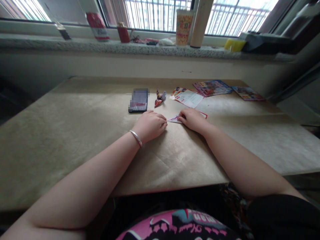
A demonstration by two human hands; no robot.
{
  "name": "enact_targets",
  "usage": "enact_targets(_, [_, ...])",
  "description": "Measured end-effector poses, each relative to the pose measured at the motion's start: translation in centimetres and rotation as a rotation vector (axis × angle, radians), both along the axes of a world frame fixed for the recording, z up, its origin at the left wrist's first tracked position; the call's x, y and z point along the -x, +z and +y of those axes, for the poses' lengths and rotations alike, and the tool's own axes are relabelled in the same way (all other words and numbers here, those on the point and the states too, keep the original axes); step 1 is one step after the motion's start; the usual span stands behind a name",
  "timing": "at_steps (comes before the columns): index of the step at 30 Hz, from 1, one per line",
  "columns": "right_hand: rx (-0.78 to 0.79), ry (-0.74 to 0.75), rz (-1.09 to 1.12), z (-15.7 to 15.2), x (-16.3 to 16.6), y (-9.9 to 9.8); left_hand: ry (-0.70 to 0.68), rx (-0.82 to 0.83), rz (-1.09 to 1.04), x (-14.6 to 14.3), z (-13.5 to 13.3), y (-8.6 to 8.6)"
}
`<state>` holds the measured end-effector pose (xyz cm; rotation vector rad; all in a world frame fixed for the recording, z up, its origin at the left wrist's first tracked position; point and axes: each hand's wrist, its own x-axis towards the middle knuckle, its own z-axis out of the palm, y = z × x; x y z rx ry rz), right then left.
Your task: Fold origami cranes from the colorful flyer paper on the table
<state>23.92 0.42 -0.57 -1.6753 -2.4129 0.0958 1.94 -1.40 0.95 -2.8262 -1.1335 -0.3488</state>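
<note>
A folded piece of printed paper (174, 119), white with red and pink edges, lies on the table between my hands. My right hand (192, 119) covers its middle, with thumb and fingers closed on it; one red-edged corner sticks out beyond the knuckles. At the paper's narrow pointed end, my left hand (150, 125) has its fingers curled together at the tip. Its thumb is mostly hidden. Just beyond my hands stands a small folded paper figure (160, 98) in red, yellow and grey. A phone (139, 100) with a lit screen lies behind my left hand.
Printed sheets (188, 97) lie behind my right hand. Farther right are a stack of colourful leaflets (212, 88) and another small pile (248, 93). On the windowsill (155, 49) stand a patterned cup (183, 28), a red-and-white can (97, 26) and a cardboard-coloured tube (200, 25).
</note>
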Motion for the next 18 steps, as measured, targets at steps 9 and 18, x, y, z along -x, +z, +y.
enact_targets(9, [-0.011, 0.004, -0.008, -0.2, -0.1, 0.1, 0.013, -0.049, 0.015, 0.1, -0.1, 0.1])
enact_targets(18, [-0.015, 0.003, 0.045, -0.5, -0.1, 0.0, -0.148, 0.007, -0.061, 0.3, 0.8, -0.8])
